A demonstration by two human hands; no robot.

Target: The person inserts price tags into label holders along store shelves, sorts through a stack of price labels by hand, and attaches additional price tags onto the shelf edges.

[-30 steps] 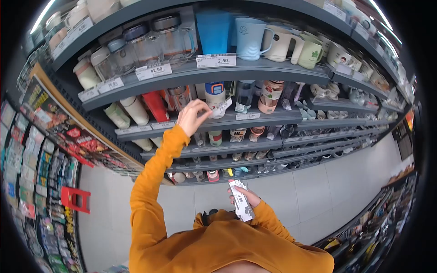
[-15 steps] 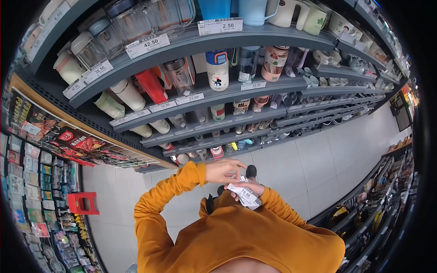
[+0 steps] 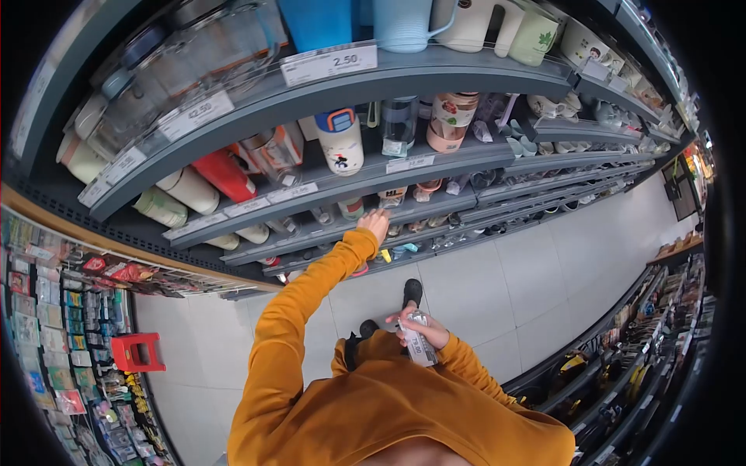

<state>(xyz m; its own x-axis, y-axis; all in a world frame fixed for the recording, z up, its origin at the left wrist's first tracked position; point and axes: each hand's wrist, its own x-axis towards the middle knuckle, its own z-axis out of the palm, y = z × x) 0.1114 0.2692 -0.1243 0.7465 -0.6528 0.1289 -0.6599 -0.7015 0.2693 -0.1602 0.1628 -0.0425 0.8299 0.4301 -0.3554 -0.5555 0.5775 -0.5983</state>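
Observation:
My right hand (image 3: pixel 427 328) is closed around a small stack of white price labels (image 3: pixel 420 347) in front of my body; the top one reads 79.00. My left hand (image 3: pixel 376 222) is stretched forward to the front edge of a lower shelf (image 3: pixel 311 233). Its fingers are curled together there, and whatever they may pinch is hidden. Just behind that hand stands a printed cup (image 3: pixel 392 196). On the shelf above are a white bottle with a blue and orange lid (image 3: pixel 339 144) and a pink-based bottle (image 3: pixel 452 123).
Price labels line the shelf edges, one reading 2.50 (image 3: pixel 329 64). Large mugs and a blue jug (image 3: pixel 316 23) fill the upper shelf. A red stool (image 3: pixel 138 352) stands on the floor at left, by hanging packaged goods (image 3: pixel 54 342). Another shelf rack (image 3: pixel 622 373) runs along the right.
My left hand has left the price labels and reached forward to the lower shelf edge. My right hand keeps the labels, now tilted more upright. The view has shifted closer to the shelves.

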